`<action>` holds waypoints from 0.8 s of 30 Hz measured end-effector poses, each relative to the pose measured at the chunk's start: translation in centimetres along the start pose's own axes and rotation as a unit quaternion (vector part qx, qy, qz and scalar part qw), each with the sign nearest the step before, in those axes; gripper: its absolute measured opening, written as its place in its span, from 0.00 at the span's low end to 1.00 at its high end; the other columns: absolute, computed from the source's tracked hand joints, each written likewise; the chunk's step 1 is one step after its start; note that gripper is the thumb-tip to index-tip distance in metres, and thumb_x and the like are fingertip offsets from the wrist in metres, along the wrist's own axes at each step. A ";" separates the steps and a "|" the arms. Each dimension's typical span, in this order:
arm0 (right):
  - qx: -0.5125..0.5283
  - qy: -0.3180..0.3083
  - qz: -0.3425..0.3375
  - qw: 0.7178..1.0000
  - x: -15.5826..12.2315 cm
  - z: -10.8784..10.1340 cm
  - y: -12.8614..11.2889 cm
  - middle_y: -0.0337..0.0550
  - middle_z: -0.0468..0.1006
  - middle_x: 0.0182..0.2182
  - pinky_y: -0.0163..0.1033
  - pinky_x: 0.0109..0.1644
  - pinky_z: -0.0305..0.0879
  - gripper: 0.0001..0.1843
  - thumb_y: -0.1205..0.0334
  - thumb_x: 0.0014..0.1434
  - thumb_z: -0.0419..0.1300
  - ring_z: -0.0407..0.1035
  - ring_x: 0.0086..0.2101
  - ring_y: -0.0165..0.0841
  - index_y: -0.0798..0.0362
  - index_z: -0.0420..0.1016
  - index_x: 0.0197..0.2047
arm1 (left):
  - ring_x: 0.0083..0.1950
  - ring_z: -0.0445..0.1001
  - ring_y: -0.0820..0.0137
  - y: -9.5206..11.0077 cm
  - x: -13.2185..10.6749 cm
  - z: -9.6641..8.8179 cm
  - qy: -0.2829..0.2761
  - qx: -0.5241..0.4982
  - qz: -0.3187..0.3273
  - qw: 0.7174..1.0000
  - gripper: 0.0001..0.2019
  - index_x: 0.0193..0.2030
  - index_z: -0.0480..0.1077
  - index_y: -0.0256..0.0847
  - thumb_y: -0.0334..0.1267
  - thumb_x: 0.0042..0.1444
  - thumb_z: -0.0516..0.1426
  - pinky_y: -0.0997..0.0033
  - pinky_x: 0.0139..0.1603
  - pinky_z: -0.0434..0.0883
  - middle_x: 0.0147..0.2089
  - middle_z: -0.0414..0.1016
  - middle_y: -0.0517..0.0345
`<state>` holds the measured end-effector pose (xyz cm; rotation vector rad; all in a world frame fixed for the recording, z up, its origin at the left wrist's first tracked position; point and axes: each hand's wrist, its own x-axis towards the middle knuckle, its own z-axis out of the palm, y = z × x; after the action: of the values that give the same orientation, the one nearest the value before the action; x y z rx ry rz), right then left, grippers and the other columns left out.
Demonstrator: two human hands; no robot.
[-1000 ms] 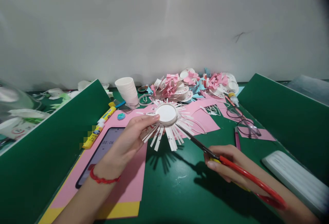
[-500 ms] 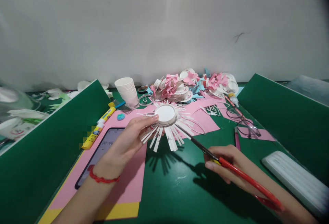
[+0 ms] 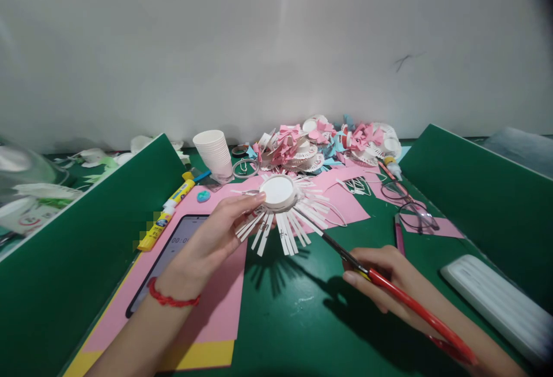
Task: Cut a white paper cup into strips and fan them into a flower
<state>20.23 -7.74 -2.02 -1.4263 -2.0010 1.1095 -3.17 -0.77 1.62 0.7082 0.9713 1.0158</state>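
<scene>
A white paper cup point(image 3: 279, 192), its wall slit into thin strips that fan out round the base, is pinched at the left edge by my left hand point(image 3: 231, 221). The base faces up. My right hand point(image 3: 374, 273) is wrapped round red-handled scissors point(image 3: 339, 248). Their dark blades reach up to the strips on the cup's right side, with the tips close to the base rim. Below the cup, its shadow and that of the scissors fall on the green table. The fingers of my left hand under the strips are partly hidden.
Behind stand stacked paper cups point(image 3: 212, 149) and a pile of pink, blue and white paper pieces point(image 3: 289, 146). On the left lie a phone point(image 3: 173, 256), pink paper point(image 3: 216, 296) and yellow glue point(image 3: 155, 230). Glasses point(image 3: 417, 215) and a white case point(image 3: 492, 302) are at right. Green dividers point(image 3: 108, 233) flank the table.
The scissors have shifted very slightly at the strips, and the strips at the lower right of the cup now sit a little differently. My left hand keeps its hold on the cup.
</scene>
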 end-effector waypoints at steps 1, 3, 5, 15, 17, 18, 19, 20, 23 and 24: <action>0.001 0.004 -0.004 1.000 0.0 0.0 0.0 0.29 0.55 0.11 0.31 0.19 0.48 0.19 0.50 0.54 0.57 0.53 0.14 0.24 0.53 0.60 0.20 | 0.25 0.71 0.75 0.0 0.0 0.0 0.000 0.001 -0.001 1.000 0.03 0.21 0.73 0.35 0.27 0.42 0.62 0.79 0.26 0.72 0.24 0.74 0.59; 0.005 0.016 -0.009 1.000 0.0 0.1 0.1 0.29 0.54 0.11 0.31 0.19 0.47 0.19 0.50 0.54 0.57 0.53 0.14 0.24 0.53 0.59 0.20 | 0.24 0.71 0.76 0.1 0.0 0.0 0.002 0.002 -0.002 1.000 0.03 0.21 0.73 0.35 0.27 0.42 0.61 0.79 0.26 0.71 0.23 0.74 0.59; 0.011 0.020 -0.011 1.000 0.0 0.2 0.1 0.29 0.54 0.11 0.31 0.18 0.46 0.20 0.50 0.54 0.57 0.52 0.13 0.24 0.53 0.59 0.20 | 0.24 0.71 0.76 0.2 0.0 0.0 0.005 -0.001 -0.003 1.000 0.04 0.21 0.73 0.35 0.27 0.42 0.61 0.80 0.26 0.70 0.22 0.74 0.59; 0.011 -0.008 -0.002 1.000 0.3 0.1 0.5 0.31 0.54 0.16 0.30 0.20 0.48 0.19 0.46 0.52 0.57 0.50 0.18 0.25 0.54 0.64 0.24 | 0.27 0.71 0.76 0.3 -0.2 0.1 0.030 0.010 0.029 0.999 0.02 0.22 0.75 0.36 0.30 0.39 0.64 0.81 0.27 0.69 0.24 0.76 0.59; -0.013 -0.017 -0.013 1.000 0.3 0.0 0.9 0.32 0.56 0.18 0.31 0.22 0.49 0.17 0.47 0.53 0.56 0.49 0.20 0.26 0.54 0.67 0.29 | 0.27 0.71 0.76 0.4 -0.1 -0.1 0.039 0.020 0.048 0.998 0.02 0.23 0.75 0.36 0.30 0.39 0.64 0.81 0.29 0.68 0.25 0.77 0.59; -0.024 -0.017 -0.021 0.999 0.3 -0.1 1.1 0.32 0.56 0.19 0.31 0.23 0.48 0.17 0.47 0.53 0.56 0.49 0.21 0.26 0.55 0.68 0.32 | 0.28 0.72 0.76 0.5 -0.1 -0.2 0.042 0.029 0.056 0.997 0.02 0.23 0.75 0.36 0.30 0.39 0.64 0.81 0.29 0.68 0.26 0.77 0.59; -0.030 -0.019 -0.030 0.999 0.2 -0.2 1.2 0.32 0.57 0.19 0.32 0.24 0.48 0.18 0.46 0.53 0.56 0.49 0.22 0.27 0.54 0.68 0.33 | 0.28 0.72 0.76 0.6 0.1 -0.4 0.043 0.040 0.065 0.996 0.02 0.23 0.75 0.36 0.30 0.39 0.64 0.81 0.29 0.68 0.25 0.77 0.59; -0.030 -0.022 -0.038 0.999 0.1 -0.3 1.3 0.32 0.57 0.20 0.32 0.24 0.49 0.19 0.45 0.53 0.56 0.49 0.22 0.27 0.54 0.67 0.35 | 0.28 0.72 0.75 0.6 0.2 -0.5 0.042 0.052 0.070 0.995 0.02 0.24 0.75 0.36 0.31 0.40 0.64 0.81 0.30 0.68 0.26 0.77 0.58; -0.004 -0.018 -0.059 0.998 -0.1 -0.6 1.1 0.34 0.60 0.23 0.32 0.27 0.52 0.23 0.40 0.52 0.53 0.53 0.24 0.29 0.53 0.65 0.38 | 0.30 0.73 0.73 0.7 0.7 -0.7 0.041 0.078 0.072 0.994 0.05 0.29 0.75 0.35 0.33 0.42 0.63 0.78 0.33 0.69 0.28 0.78 0.55; 0.011 -0.013 -0.062 0.998 -0.1 -0.7 1.1 0.35 0.61 0.24 0.33 0.27 0.53 0.24 0.39 0.52 0.52 0.54 0.25 0.29 0.53 0.65 0.38 | 0.31 0.74 0.72 0.6 0.8 -0.8 0.043 0.078 0.073 0.993 0.06 0.29 0.75 0.35 0.33 0.42 0.63 0.77 0.35 0.69 0.30 0.78 0.54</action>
<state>21.35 -7.42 -2.49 -1.2647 -2.0588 1.0981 -3.93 0.21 1.59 0.8815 1.0952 1.1128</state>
